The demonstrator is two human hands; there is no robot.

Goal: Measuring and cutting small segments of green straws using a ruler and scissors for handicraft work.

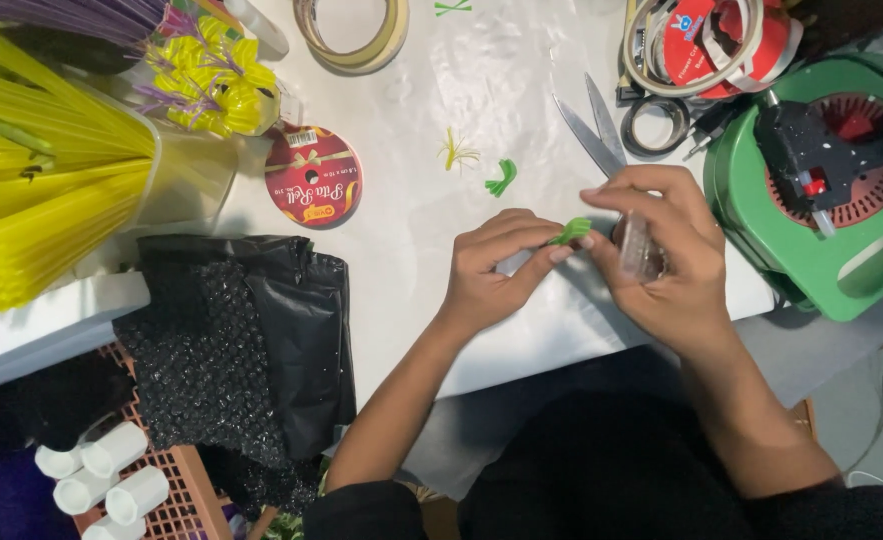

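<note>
Seen from above at a white, glossy table: left hand and right hand meeting over the near edge, fingertips pinched together on a small green strip, flat and plastic-looking, long axis slanting up toward the right. Left grip closed on the strip's lower end between thumb and forefinger; right grip shut on its upper end, with scissors also kept in that hand, steel blades apart and pointing away toward the far side, handles hidden inside the palm. Also tucked in the right palm, something clear and rounded, hard to make out. Just beyond the hands, a curled green scrap and a pale yellow frayed tuft lying loose on the table. Further left, a red ribbon spool, flat and round; at the top, a ring of beige tape, cut off by the frame. Far left, a thick bundle of yellow straws fanning out of a clear cup. Below that, crumpled black plastic over bubbly wrap, an orange mesh crate, and white tubes. At right, a green round machine with a black and red centre, partly out of frame.
</note>
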